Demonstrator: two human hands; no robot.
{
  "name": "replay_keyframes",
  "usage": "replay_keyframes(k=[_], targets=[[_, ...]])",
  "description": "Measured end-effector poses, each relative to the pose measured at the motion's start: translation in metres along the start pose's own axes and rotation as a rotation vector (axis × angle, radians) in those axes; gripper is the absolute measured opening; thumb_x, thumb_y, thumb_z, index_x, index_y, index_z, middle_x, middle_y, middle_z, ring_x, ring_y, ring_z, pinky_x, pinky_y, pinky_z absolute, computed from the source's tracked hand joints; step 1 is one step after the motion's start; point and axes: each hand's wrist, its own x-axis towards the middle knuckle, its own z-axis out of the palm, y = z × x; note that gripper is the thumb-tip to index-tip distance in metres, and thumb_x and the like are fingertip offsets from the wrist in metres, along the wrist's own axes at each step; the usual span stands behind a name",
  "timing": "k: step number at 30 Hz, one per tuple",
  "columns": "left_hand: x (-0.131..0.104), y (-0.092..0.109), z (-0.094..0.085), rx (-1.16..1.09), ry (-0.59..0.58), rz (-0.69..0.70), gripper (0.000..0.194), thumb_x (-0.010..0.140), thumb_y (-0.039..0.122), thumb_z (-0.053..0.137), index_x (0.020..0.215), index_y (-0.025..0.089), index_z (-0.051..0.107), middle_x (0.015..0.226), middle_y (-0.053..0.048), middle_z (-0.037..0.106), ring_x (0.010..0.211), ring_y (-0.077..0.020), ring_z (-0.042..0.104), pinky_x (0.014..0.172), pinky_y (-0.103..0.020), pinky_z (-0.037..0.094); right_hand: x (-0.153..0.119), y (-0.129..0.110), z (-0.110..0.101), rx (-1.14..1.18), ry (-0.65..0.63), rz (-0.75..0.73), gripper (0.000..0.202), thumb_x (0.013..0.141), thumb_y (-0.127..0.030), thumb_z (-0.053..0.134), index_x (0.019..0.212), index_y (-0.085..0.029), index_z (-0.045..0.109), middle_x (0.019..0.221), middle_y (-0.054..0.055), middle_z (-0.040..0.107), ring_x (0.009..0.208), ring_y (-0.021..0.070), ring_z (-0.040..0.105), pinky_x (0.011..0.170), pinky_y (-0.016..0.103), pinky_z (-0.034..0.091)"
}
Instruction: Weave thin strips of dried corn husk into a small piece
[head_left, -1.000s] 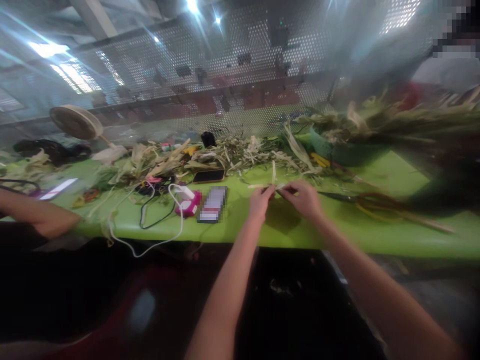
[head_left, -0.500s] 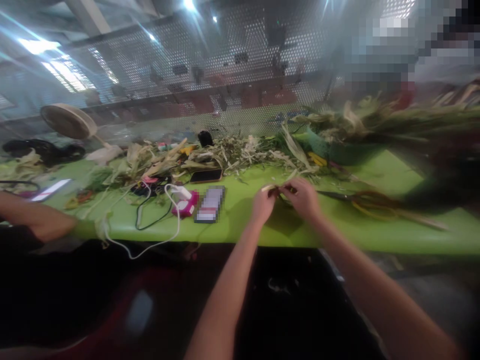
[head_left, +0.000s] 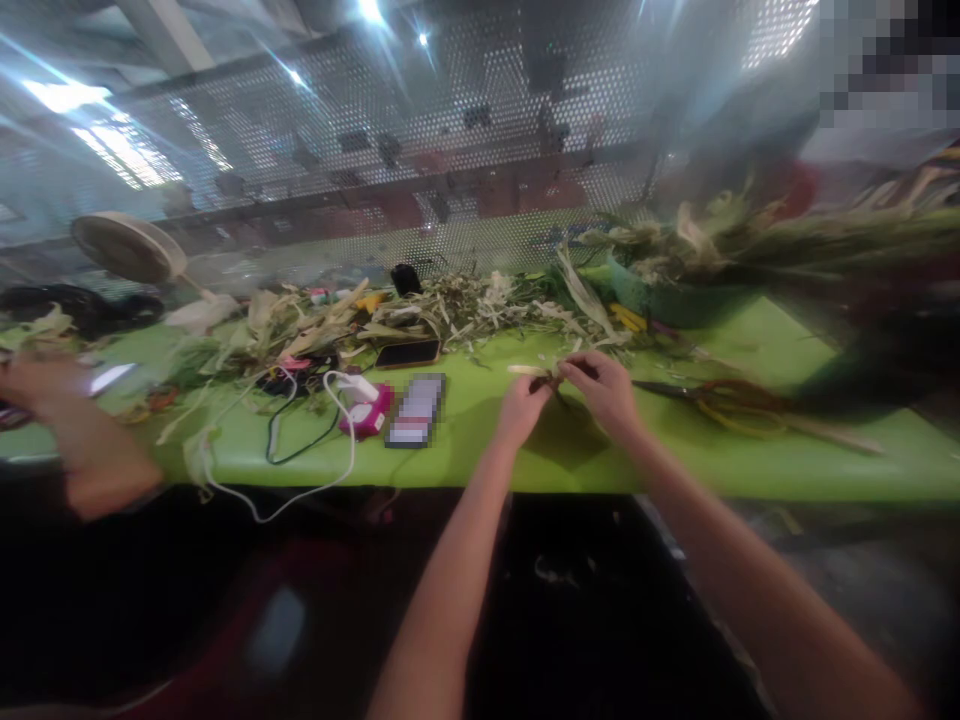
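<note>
Over the near side of the green table, my left hand (head_left: 527,405) is closed in a pinch on a pale strip of husk (head_left: 523,371), one end of which sticks out to the left. My right hand (head_left: 606,392) pinches at the same small piece close beside it, thumb and fingertips together. The fingers partly hide what lies between them, and a darker bit hangs below. Scissors with yellow-orange handles (head_left: 739,403) lie right of my right hand, blades toward it. A phone with a lit screen (head_left: 415,410) rests to the left of my left hand.
A heap of dry husks and scraps (head_left: 480,305) runs along the back. A green basin (head_left: 667,290) with leafy stalks stands back right. A pink power adapter (head_left: 367,412) with white and black cables lies left, near a dark phone (head_left: 407,353). Another person's hand (head_left: 45,385) is far left.
The pale strip now sticks out farther left from my fingers. The other person's hand has come into view over a lit phone at far left. The view has shifted slightly.
</note>
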Motion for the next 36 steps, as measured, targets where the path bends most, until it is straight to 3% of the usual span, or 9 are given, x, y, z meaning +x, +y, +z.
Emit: replay_keyframes(k=[13, 21, 24, 28, 30, 33, 36], targets=[[0.0035, -0.0073, 0.0004, -0.21, 0.128, -0.067, 0.029, 0.079, 0.042, 0.068, 0.089, 0.016, 0.07, 0.083, -0.004, 0.066, 0.08, -0.0162, 0.058, 0.077, -0.028, 0.04, -0.0015, -0.0075, 0.0028, 0.068, -0.018, 0.039, 0.013, 0.074, -0.029, 0.072, 0.076, -0.018, 0.065, 0.071, 0.001, 0.065, 0.065, 0.0148, 0.058, 0.064, 0.028, 0.045], [0.0044, -0.0085, -0.0016, -0.301, 0.213, -0.132, 0.027, 0.075, 0.042, 0.07, 0.08, 0.015, 0.068, 0.073, -0.001, 0.062, 0.071, -0.0127, 0.053, 0.071, -0.027, 0.038, 0.0017, 0.0001, 0.0028, 0.015, -0.208, 0.114, 0.012, 0.072, -0.029, 0.068, 0.073, -0.018, 0.066, 0.066, 0.001, 0.065, 0.062, 0.0148, 0.056, 0.062, 0.028, 0.044], [0.0031, -0.0063, -0.0022, -0.255, 0.197, -0.138, 0.026, 0.078, 0.042, 0.068, 0.082, 0.016, 0.068, 0.074, -0.001, 0.062, 0.071, -0.0129, 0.054, 0.071, -0.027, 0.039, 0.0027, 0.002, 0.0026, 0.079, -0.216, 0.141, 0.016, 0.072, -0.033, 0.071, 0.075, -0.018, 0.066, 0.068, 0.001, 0.065, 0.063, 0.0146, 0.056, 0.062, 0.028, 0.046], [0.0013, -0.003, -0.0016, -0.167, 0.115, -0.1, 0.025, 0.081, 0.041, 0.065, 0.085, 0.016, 0.068, 0.081, -0.002, 0.065, 0.079, -0.0152, 0.057, 0.076, -0.028, 0.041, 0.0039, -0.0008, 0.0009, 0.272, -0.138, 0.208, 0.025, 0.075, -0.04, 0.072, 0.089, -0.019, 0.068, 0.083, 0.003, 0.07, 0.071, 0.015, 0.061, 0.064, 0.027, 0.048], [0.001, -0.003, -0.0012, -0.171, 0.078, -0.083, 0.023, 0.082, 0.039, 0.064, 0.088, 0.017, 0.068, 0.086, -0.003, 0.067, 0.083, -0.0163, 0.058, 0.079, -0.029, 0.041, 0.004, -0.0022, 0.0004, 0.297, -0.102, 0.206, 0.024, 0.075, -0.041, 0.073, 0.086, -0.019, 0.069, 0.079, 0.003, 0.069, 0.068, 0.0143, 0.059, 0.062, 0.027, 0.048], [0.0017, -0.0053, -0.0009, -0.198, 0.055, -0.093, 0.022, 0.083, 0.037, 0.061, 0.089, 0.017, 0.067, 0.088, -0.004, 0.068, 0.083, -0.0168, 0.059, 0.078, -0.029, 0.043, 0.0025, -0.0027, 0.001, 0.246, -0.065, 0.149, 0.021, 0.075, -0.039, 0.074, 0.077, -0.019, 0.069, 0.071, 0.001, 0.066, 0.065, 0.0145, 0.058, 0.062, 0.028, 0.047], [0.003, -0.0073, -0.0006, -0.227, 0.028, -0.083, 0.021, 0.086, 0.037, 0.058, 0.088, 0.016, 0.064, 0.084, -0.005, 0.067, 0.079, -0.0162, 0.06, 0.076, -0.029, 0.044, -0.0006, -0.0025, 0.0018, 0.108, -0.065, 0.001, 0.016, 0.078, -0.035, 0.071, 0.079, -0.019, 0.07, 0.076, 0.003, 0.068, 0.071, 0.0173, 0.061, 0.067, 0.031, 0.048]])
